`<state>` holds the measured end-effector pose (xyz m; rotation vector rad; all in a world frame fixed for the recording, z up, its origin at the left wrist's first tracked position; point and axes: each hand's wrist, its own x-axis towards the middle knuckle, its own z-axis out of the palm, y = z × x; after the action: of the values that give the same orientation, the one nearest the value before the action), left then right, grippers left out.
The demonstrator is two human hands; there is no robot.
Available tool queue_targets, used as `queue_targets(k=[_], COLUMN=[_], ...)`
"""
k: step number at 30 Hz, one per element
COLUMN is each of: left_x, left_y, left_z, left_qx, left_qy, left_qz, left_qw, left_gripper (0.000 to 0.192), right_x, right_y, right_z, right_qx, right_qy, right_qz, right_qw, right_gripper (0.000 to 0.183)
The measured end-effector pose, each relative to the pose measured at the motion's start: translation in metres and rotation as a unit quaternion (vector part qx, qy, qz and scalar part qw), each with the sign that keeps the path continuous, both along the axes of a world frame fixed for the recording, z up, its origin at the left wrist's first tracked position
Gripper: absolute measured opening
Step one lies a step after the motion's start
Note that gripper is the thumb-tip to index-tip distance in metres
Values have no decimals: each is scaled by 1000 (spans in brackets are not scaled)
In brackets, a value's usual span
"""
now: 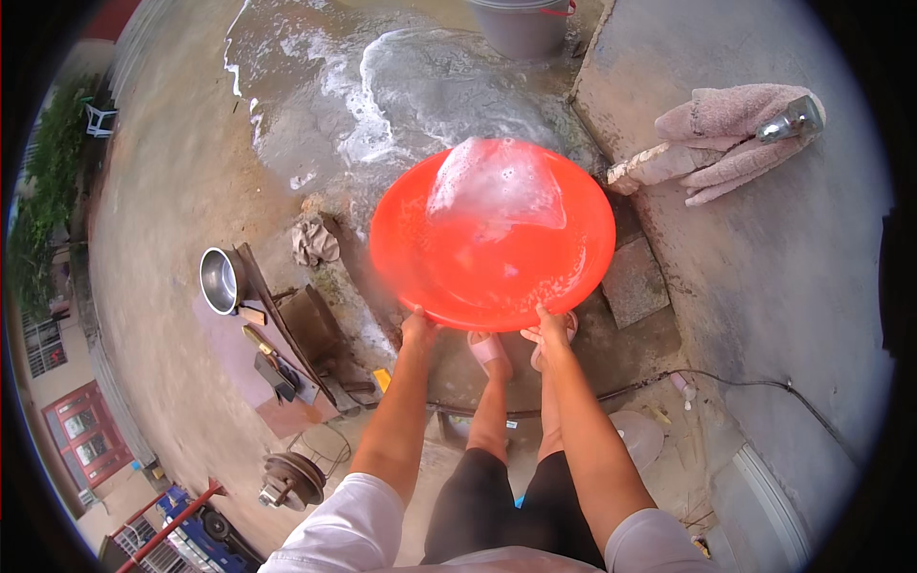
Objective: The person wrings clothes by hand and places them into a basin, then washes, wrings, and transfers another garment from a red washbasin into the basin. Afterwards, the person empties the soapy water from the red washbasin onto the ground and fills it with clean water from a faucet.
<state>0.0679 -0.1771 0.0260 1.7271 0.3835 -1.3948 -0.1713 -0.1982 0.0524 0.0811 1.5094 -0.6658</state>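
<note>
A wide red plastic basin (pixel 494 283) is held out in front of me, above my feet. My left hand (pixel 420 326) grips its near rim on the left, the thumb over the edge. On the right, my right hand (pixel 548 329) clasps the same rim. Foamy water lies against the basin's far side, and a few suds cling near the front. Beyond the basin, soapy water (pixel 372 107) spreads over the concrete ground with white streaks of foam.
A grey bucket (pixel 521 29) stands ahead. On the right ledge lies a pink towel (pixel 745 129) with a glass jar (pixel 790 120). A steel pot (pixel 221 281) and knives sit on a board at left. A dark hose (pixel 716 376) crosses near my feet.
</note>
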Motion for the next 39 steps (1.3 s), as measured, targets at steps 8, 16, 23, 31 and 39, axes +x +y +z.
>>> queue_targets(k=[8,16,23,31,39], left_x=[-43,-56,-72,-51,-70], left_y=[103,170,170,166,78], left_z=[-76,-184,-174,-100,-4], left_qx=[64,115,122,48,-18], left_qy=[115,183,144,81,-55], left_qz=[78,84,126,-1,-108], left_qw=[988,973,974,996,993], left_gripper=[27,32,46,46,28], right_x=[-41,-60,-79,-63,-70], right_y=[65,137,167,136,103], right_z=[-77,-192,-243,-189,-134], right_qx=[77,152,182,219,200], right_qy=[63,122,62,56,41], right_qz=[44,32,-21,-23,34], right_qw=[994,980,981,974,978], right_gripper=[37,34,35,45,42])
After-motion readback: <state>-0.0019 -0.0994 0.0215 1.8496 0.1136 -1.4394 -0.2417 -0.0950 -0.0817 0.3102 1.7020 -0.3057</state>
